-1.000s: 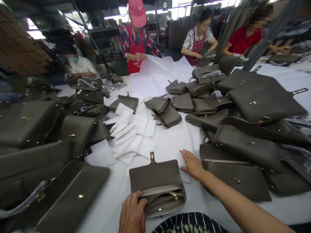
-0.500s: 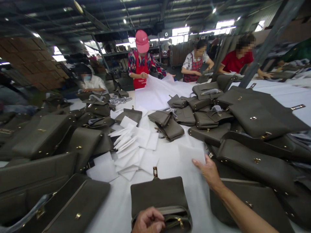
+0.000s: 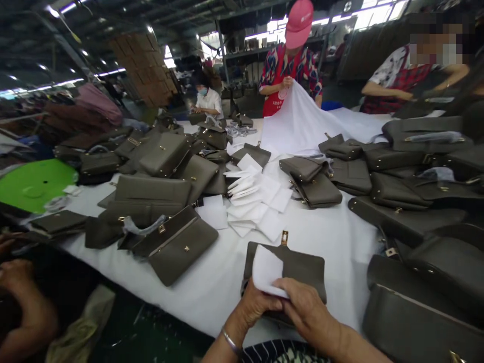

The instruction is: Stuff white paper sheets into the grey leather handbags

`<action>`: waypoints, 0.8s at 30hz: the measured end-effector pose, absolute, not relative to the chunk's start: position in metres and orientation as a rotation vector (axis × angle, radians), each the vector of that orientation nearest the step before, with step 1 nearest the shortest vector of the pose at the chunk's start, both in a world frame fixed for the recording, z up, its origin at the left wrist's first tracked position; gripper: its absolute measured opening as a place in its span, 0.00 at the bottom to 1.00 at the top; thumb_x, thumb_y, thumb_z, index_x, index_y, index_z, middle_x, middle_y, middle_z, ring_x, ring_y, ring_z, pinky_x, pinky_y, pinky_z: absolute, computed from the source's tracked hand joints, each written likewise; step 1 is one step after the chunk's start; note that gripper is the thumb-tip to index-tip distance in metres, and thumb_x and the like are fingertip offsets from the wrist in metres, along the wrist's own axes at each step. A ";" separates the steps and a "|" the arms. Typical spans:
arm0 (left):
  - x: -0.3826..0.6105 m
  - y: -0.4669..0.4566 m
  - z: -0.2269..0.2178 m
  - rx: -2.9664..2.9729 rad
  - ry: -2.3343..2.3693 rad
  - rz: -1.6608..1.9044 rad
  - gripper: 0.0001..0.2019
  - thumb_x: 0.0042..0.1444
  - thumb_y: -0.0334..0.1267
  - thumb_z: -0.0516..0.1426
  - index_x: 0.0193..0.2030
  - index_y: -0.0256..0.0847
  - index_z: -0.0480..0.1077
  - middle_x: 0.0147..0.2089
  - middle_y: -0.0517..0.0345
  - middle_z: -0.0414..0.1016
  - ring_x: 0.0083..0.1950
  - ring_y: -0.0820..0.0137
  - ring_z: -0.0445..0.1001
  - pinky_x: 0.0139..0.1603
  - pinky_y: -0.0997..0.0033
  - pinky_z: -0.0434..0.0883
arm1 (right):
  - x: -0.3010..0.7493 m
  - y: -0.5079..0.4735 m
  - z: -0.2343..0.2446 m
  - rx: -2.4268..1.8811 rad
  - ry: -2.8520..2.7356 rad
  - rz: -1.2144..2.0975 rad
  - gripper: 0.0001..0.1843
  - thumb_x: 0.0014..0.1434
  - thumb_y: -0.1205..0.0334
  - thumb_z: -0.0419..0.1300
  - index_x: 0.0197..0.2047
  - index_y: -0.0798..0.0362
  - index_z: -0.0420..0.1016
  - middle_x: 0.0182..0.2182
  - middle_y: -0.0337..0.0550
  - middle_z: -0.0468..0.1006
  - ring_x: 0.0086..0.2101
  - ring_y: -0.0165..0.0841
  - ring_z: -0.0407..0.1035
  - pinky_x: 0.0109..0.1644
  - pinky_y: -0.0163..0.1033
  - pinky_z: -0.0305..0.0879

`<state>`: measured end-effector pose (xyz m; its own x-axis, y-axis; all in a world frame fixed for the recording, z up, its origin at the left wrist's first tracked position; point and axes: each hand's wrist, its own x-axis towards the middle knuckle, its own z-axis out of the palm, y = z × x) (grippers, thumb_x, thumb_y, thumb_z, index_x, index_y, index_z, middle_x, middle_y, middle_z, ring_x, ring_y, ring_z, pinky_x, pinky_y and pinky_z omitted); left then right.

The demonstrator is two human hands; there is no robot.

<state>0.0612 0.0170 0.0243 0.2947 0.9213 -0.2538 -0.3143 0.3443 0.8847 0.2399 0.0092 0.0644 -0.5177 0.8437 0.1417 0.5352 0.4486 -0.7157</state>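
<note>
Both hands meet over an olive-grey handbag (image 3: 304, 263) at the near edge of the table, its flap thrown back and its gold clasp pointing away from me. A bent white foam sheet (image 3: 266, 267) stands between them. My left hand (image 3: 259, 305) is closed on the sheet's lower left side. With thumb and fingers closed, my right hand (image 3: 308, 308) pinches its lower right edge. The hands hide the bag's mouth and the sheet's lower end. Just beyond the bag lies a loose stack of white foam sheets (image 3: 251, 201).
Similar handbags (image 3: 181, 247) lie heaped to the left, and more bags (image 3: 427, 297) to the right. A person in a pink cap (image 3: 298, 25) lifts a large white sheet (image 3: 295, 121) across the table. Another person's arm (image 3: 26, 302) shows at lower left. A green disc (image 3: 38, 185) stands far left.
My right hand has brought the white sheet from the right over to the open bag. My left hand now grips it too. The view has turned left.
</note>
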 end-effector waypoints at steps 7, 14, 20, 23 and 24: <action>0.063 0.012 0.030 0.784 0.835 0.999 0.32 0.42 0.40 0.69 0.54 0.37 0.67 0.52 0.46 0.73 0.51 0.58 0.72 0.55 0.59 0.68 | 0.229 0.022 0.065 -1.369 -2.021 1.269 0.16 0.59 0.54 0.54 0.49 0.49 0.68 0.37 0.43 0.78 0.37 0.38 0.72 0.42 0.40 0.64; 0.064 0.005 0.013 0.810 1.030 1.071 0.20 0.48 0.45 0.66 0.44 0.34 0.72 0.40 0.51 0.77 0.40 0.64 0.73 0.45 0.66 0.72 | 0.226 0.008 0.057 -1.594 -1.971 0.990 0.12 0.60 0.50 0.54 0.36 0.51 0.67 0.31 0.40 0.74 0.34 0.36 0.69 0.39 0.39 0.58; 0.063 0.003 0.017 0.762 0.944 1.057 0.24 0.52 0.45 0.63 0.53 0.35 0.69 0.51 0.46 0.75 0.51 0.59 0.73 0.55 0.60 0.69 | 0.220 0.006 0.053 -1.577 -1.706 1.263 0.17 0.56 0.51 0.59 0.43 0.49 0.61 0.24 0.32 0.69 0.27 0.32 0.65 0.32 0.36 0.59; 0.063 0.005 0.020 0.772 0.934 1.050 0.22 0.54 0.45 0.61 0.52 0.34 0.70 0.50 0.45 0.76 0.50 0.58 0.73 0.56 0.58 0.68 | 0.217 0.004 0.046 -1.623 -1.676 1.157 0.20 0.54 0.49 0.61 0.45 0.49 0.62 0.30 0.36 0.72 0.32 0.34 0.68 0.37 0.38 0.62; 0.063 0.005 0.021 0.777 0.926 1.058 0.21 0.54 0.45 0.61 0.51 0.34 0.71 0.49 0.45 0.76 0.50 0.58 0.73 0.56 0.57 0.68 | 0.217 0.004 0.044 -1.605 -1.669 1.123 0.22 0.53 0.49 0.62 0.46 0.50 0.62 0.35 0.40 0.73 0.36 0.36 0.69 0.41 0.40 0.63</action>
